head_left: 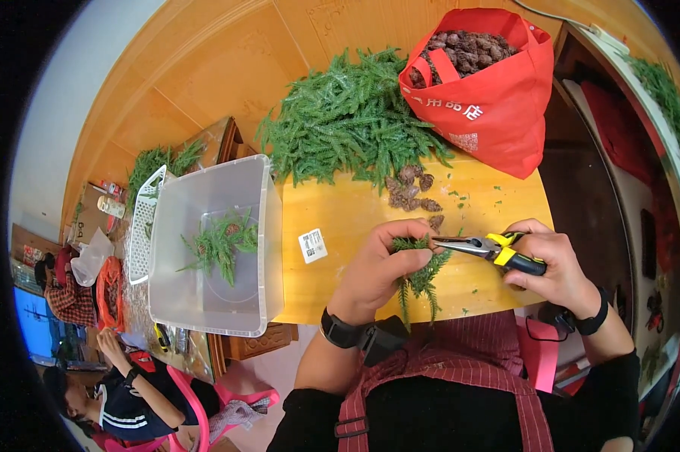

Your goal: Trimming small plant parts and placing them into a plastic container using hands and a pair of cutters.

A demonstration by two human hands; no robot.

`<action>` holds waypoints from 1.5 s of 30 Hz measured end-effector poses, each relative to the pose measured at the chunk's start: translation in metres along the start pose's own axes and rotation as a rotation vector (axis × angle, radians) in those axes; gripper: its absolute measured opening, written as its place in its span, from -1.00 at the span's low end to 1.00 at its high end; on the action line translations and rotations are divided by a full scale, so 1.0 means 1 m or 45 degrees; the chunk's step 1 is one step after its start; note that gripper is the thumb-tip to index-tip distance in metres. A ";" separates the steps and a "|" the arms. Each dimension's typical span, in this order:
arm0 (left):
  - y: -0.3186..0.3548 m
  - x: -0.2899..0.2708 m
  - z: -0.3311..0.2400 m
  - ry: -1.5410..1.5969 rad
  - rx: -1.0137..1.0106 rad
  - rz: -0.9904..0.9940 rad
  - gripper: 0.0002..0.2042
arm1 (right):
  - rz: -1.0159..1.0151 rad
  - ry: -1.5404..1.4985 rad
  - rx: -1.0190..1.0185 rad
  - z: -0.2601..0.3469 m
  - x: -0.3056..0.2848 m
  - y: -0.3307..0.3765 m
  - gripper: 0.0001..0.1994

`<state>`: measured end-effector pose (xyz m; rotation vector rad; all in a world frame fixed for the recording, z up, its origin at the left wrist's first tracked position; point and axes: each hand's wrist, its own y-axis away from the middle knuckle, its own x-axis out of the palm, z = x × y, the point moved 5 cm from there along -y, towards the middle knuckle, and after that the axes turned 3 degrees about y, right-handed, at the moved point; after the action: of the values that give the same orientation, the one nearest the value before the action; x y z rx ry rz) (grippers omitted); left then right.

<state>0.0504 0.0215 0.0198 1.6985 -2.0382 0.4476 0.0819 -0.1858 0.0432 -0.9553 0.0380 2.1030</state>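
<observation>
My left hand (378, 264) pinches a small green artificial pine sprig (423, 282) over the yellow table, and its needles hang down below the fingers. My right hand (554, 260) grips yellow-and-black pliers (500, 251). The long metal jaws reach left to the top of the sprig at my left fingertips; whether they bite on a stem or wire cannot be made out. A brown pine cone (436, 221) shows just beyond the jaws. Several loose pine cones (408, 190) lie farther back. At the back is a heap of green sprigs (347, 120).
A red bag (479, 113) full of pine cones stands back right. Left of the table, a clear plastic bin (268, 241) holds finished-looking sprigs with cones (223, 245). A white card (312, 245) lies on the tabletop (332, 286). Two other people (121, 399) are at the far left.
</observation>
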 end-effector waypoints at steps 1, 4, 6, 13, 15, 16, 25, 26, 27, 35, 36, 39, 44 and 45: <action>0.001 0.000 0.002 0.082 -0.035 0.008 -0.84 | -0.001 0.000 -0.001 0.000 0.000 -0.001 -0.68; 0.001 -0.001 0.006 0.165 -0.107 0.035 -0.82 | 0.007 0.010 -0.044 0.002 -0.001 -0.003 -0.69; 0.002 -0.002 0.008 0.166 -0.144 0.054 -0.81 | 0.000 0.057 -0.129 0.004 -0.002 -0.006 -0.70; 0.002 0.003 0.012 0.288 -0.180 0.151 -0.78 | -0.051 0.112 -0.257 0.005 -0.006 -0.009 -0.72; 0.001 0.005 0.009 0.267 -0.172 0.130 -0.79 | -0.079 0.187 -0.291 0.005 -0.008 -0.008 -0.71; -0.001 0.004 0.007 0.200 -0.119 0.130 -0.81 | -0.079 0.188 -0.290 0.006 -0.008 -0.007 -0.71; 0.004 0.003 -0.019 -0.848 0.521 -0.232 -0.87 | -0.207 0.431 -0.062 0.027 -0.009 -0.002 -0.72; 0.004 0.002 -0.017 -0.720 0.488 -0.210 -0.87 | -0.186 0.341 -0.017 0.022 -0.010 -0.002 -0.73; 0.004 0.004 -0.018 -0.719 0.489 -0.210 -0.87 | -0.162 0.252 0.028 0.018 -0.010 -0.003 -0.74; 0.006 0.000 -0.014 -0.273 0.431 -0.034 -0.78 | -0.058 -0.084 0.277 0.010 -0.005 0.004 -0.78; 0.006 0.000 -0.014 -0.272 0.431 -0.035 -0.78 | -0.059 -0.086 0.254 0.011 -0.005 0.004 -0.78; 0.007 0.004 -0.016 -0.325 0.472 -0.014 -0.74 | -0.048 -0.079 0.295 0.009 -0.004 0.003 -0.77; 0.007 0.003 -0.012 -0.338 0.368 -0.040 -0.71 | -0.046 -0.022 0.243 0.010 -0.006 0.000 -0.77; 0.007 0.002 -0.012 -0.337 0.367 -0.041 -0.71 | -0.052 -0.015 0.242 0.010 -0.006 0.000 -0.77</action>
<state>0.0450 0.0271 0.0315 2.0529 -2.2124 0.5529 0.0779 -0.1864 0.0546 -0.8231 0.2074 2.0265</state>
